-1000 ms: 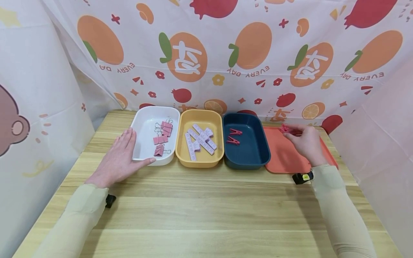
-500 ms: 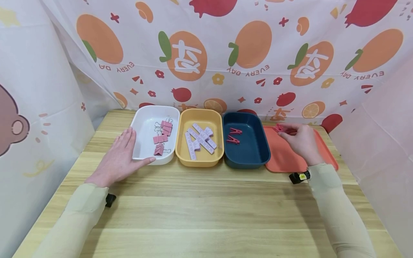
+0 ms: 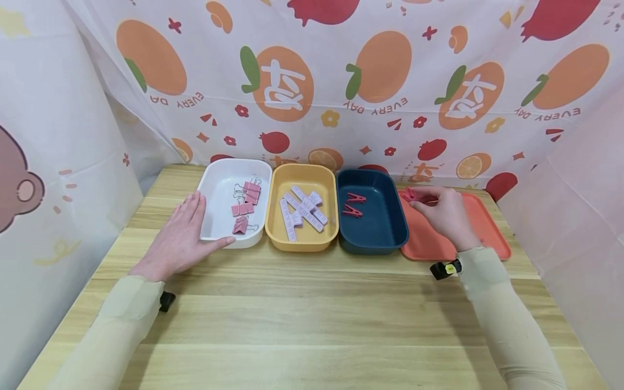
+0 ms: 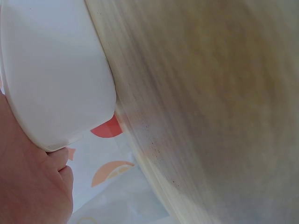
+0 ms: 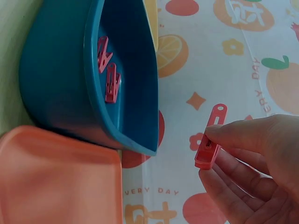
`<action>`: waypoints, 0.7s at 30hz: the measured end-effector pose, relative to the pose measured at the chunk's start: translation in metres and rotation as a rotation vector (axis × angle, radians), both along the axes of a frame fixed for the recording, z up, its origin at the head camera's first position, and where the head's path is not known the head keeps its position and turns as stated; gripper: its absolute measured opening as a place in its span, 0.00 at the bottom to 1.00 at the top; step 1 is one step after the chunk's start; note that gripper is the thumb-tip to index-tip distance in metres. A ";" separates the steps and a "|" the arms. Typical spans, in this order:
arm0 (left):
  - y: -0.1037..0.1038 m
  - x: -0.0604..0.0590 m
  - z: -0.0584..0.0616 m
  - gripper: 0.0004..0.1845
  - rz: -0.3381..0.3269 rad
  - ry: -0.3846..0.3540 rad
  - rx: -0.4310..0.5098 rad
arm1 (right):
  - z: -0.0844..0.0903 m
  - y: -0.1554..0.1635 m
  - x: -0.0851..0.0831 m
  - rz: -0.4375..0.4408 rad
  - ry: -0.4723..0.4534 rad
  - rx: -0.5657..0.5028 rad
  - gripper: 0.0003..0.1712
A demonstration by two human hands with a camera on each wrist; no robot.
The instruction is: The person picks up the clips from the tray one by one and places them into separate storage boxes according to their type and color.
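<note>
Between the thumb and fingers of my right hand (image 3: 443,213) is a red clothespin (image 5: 211,137), held above the coral tray (image 3: 424,238) near its left edge. Just left of that tray stands a dark blue bin (image 3: 380,216) with two red clothespins (image 5: 112,83) lying in it. My left hand (image 3: 180,238) rests against the left and front rim of a white bin (image 3: 214,184), fingers straight and thumb along the front. Several pink binder clips (image 3: 242,209) lie inside the white bin. In the left wrist view the hand touches the bin's outer wall (image 4: 56,70).
A yellow bin (image 3: 278,233) holding several lilac ruler-patterned clips (image 3: 304,211) stands between the white and blue bins. A small piece (image 3: 482,240) lies on the coral tray's right part. A fruit-print cloth (image 3: 331,97) hangs behind the wooden table (image 3: 302,319).
My right hand has moved left with the red clothespin, over the coral tray toward the blue bin. The left hand has stayed at the white bin.
</note>
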State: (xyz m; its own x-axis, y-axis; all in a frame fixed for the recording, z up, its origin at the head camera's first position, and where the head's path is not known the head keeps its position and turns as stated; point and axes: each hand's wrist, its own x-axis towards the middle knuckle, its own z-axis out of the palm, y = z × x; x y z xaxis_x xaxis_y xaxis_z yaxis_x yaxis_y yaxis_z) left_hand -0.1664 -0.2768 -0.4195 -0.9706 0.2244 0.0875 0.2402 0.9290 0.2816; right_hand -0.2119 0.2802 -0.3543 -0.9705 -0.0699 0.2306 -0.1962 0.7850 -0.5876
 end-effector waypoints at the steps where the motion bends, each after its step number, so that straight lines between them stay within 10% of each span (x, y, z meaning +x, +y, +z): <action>1: 0.000 0.000 0.000 0.66 0.000 -0.001 0.002 | 0.000 -0.001 0.000 0.003 0.002 0.001 0.20; 21: 0.001 0.001 0.001 0.66 0.002 -0.011 -0.003 | -0.004 -0.025 0.000 0.099 -0.035 -0.039 0.18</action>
State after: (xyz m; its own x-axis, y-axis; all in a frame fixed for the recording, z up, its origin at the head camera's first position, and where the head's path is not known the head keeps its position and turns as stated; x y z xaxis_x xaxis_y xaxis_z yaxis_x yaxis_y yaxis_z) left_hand -0.1655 -0.2763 -0.4181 -0.9718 0.2231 0.0758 0.2355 0.9301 0.2817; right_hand -0.2118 0.2547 -0.3584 -0.9667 -0.1579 0.2012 -0.2508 0.7389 -0.6254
